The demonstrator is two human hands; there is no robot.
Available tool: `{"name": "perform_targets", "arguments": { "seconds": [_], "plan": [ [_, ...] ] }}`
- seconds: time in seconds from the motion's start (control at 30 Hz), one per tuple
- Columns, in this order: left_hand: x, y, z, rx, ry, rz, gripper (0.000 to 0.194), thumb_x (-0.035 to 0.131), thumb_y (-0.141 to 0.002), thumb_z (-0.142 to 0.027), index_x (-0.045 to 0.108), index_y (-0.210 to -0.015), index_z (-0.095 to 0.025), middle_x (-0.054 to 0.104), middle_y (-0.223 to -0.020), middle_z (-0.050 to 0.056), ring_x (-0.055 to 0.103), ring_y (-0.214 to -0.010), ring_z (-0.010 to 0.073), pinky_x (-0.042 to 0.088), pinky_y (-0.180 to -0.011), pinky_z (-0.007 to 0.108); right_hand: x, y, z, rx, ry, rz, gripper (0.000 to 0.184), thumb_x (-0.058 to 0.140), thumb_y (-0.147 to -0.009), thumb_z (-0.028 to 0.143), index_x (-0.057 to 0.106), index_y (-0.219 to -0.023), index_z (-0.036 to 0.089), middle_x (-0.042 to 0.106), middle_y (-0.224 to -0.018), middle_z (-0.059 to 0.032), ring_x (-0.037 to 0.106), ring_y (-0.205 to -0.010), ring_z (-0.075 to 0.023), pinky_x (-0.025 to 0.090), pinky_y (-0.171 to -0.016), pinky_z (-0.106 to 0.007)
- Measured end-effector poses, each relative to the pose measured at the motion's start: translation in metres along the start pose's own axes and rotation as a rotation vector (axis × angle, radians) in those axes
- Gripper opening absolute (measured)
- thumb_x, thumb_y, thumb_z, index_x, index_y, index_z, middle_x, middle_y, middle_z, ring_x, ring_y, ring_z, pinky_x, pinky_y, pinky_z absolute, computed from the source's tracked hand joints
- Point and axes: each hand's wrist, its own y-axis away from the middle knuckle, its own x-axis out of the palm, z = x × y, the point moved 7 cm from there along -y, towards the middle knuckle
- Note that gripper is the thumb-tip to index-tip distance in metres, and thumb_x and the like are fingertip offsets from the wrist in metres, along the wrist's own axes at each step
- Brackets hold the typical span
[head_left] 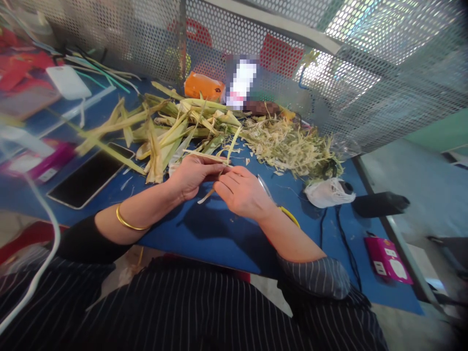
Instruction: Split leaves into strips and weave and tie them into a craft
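1. Left hand (186,176): thumb and fingers pinched nearly closed on narrow leaf strips (234,145). One strip lies roughly sideways, another sticks up and away from the person.
2. Right hand (241,192): fingers curled in, touching the left fingertips, gripping the near end of the same strips. Exact fingertip contact is hidden.
3. Strips are held just above the near part of the blue table (164,243). A pale end pokes out below the fingers.
4. Progress, as judged: the piece in hand looks partway through, with loose ends sticking out and no finished form visible. Can't tell if the strips are knotted or only crossed.
5. Larger dried leaves (175,122) lie in a loose heap beyond the hands, mostly long and broad, so apparently little worked.
6. Shredded plant bits (288,144) are heaped right of them; that material looks already torn or cut up.
7. No clearly completed item can be made out.
8. Nearby: thread cone in white plastic (329,192), black cone (380,204), dark-screened phone (91,175), yellow handle (290,217) beside the right forearm.
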Motion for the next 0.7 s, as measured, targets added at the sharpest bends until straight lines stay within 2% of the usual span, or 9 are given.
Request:
{"name": "perform_targets", "arguments": {
  "seconds": [0.2, 0.3, 0.37, 0.43, 0.5, 0.57, 0.63, 0.7],
  "plan": [
    [-0.002, -0.002, 0.001, 0.032, 0.03, -0.033, 0.024, 0.082, -0.057, -0.014, 0.073, -0.079, -0.01, 0.072, -0.074, 0.005, 0.065, -0.068, 0.0122, 0.052, -0.067, 0.024, 0.005, -0.001, 0.004, -0.025, -0.085, 0.038, 0.036, 0.031, -0.1, 0.016, 0.062, -0.082, 0.02, 0.063, -0.078, -0.0033, 0.05, -0.076, -0.016, 0.038, -0.089, -0.035],
    [-0.003, -0.002, -0.002, 0.031, 0.01, -0.015, 0.023, 0.081, -0.059, -0.017, 0.073, -0.079, -0.01, 0.073, -0.074, 0.005, 0.066, -0.068, 0.0129, 0.053, -0.067, 0.025, 0.003, 0.001, 0.002, -0.007, -0.133, 0.023, 0.03, 0.034, -0.099, 0.018, 0.064, -0.094, 0.02, 0.065, -0.081, -0.0036, 0.054, -0.079, -0.0162, 0.038, -0.088, -0.035],
    [-0.002, -0.002, -0.006, 0.026, 0.0, 0.022, 0.021, 0.081, -0.061, -0.019, 0.074, -0.079, -0.01, 0.073, -0.076, 0.006, 0.066, -0.067, 0.0135, 0.053, -0.067, 0.025, -0.005, 0.004, -0.007, 0.094, -0.165, -0.061, 0.024, 0.04, -0.099, 0.025, 0.062, -0.105, 0.019, 0.067, -0.085, -0.0044, 0.056, -0.081, -0.0168, 0.038, -0.085, -0.035],
    [-0.001, -0.002, -0.011, 0.024, 0.002, 0.058, 0.02, 0.079, -0.064, -0.019, 0.074, -0.08, -0.01, 0.073, -0.077, 0.007, 0.066, -0.067, 0.0136, 0.054, -0.069, 0.026, -0.014, 0.011, -0.027, 0.326, -0.159, -0.188, 0.023, 0.046, -0.097, 0.033, 0.061, -0.108, 0.019, 0.068, -0.091, -0.007, 0.058, -0.087, -0.019, 0.037, -0.083, -0.036],
    [-0.001, -0.001, -0.014, 0.026, 0.002, 0.08, 0.018, 0.077, -0.065, -0.019, 0.074, -0.081, -0.01, 0.073, -0.076, 0.007, 0.066, -0.067, 0.014, 0.055, -0.07, 0.027, -0.016, 0.018, -0.046, 0.556, -0.171, -0.24, 0.025, 0.05, -0.095, 0.04, 0.062, -0.1, 0.019, 0.067, -0.094, -0.0086, 0.058, -0.09, -0.0209, 0.037, -0.083, -0.036],
    [-0.001, -0.002, -0.015, 0.024, -0.024, 0.077, 0.019, 0.077, -0.068, -0.022, 0.074, -0.082, -0.01, 0.072, -0.076, 0.007, 0.067, -0.068, 0.0144, 0.055, -0.067, 0.026, -0.005, 0.02, -0.056, 0.669, -0.277, -0.155, 0.028, 0.05, -0.094, 0.044, 0.062, -0.086, 0.019, 0.065, -0.083, -0.0059, 0.057, -0.081, -0.0191, 0.037, -0.077, -0.034],
    [-0.003, -0.002, -0.013, 0.031, -0.086, 0.047, 0.021, 0.078, -0.067, -0.026, 0.073, -0.08, -0.011, 0.07, -0.072, 0.006, 0.064, -0.064, 0.0128, 0.051, -0.058, 0.022, 0.008, 0.017, -0.057, 0.684, -0.433, -0.049, 0.033, 0.047, -0.095, 0.043, 0.057, -0.073, 0.02, 0.06, -0.069, -0.0013, 0.052, -0.067, -0.0152, 0.036, -0.069, -0.03],
    [-0.005, -0.003, -0.012, 0.066, -0.158, 0.008, 0.024, 0.082, -0.064, -0.029, 0.071, -0.077, -0.011, 0.067, -0.065, 0.003, 0.06, -0.057, 0.0102, 0.045, -0.05, 0.02, 0.013, 0.015, -0.055, 0.689, -0.519, -0.015, 0.033, 0.046, -0.096, 0.038, 0.052, -0.068, 0.02, 0.054, -0.062, 0.0011, 0.047, -0.061, -0.0132, 0.034, -0.066, -0.029]
  ]
}}
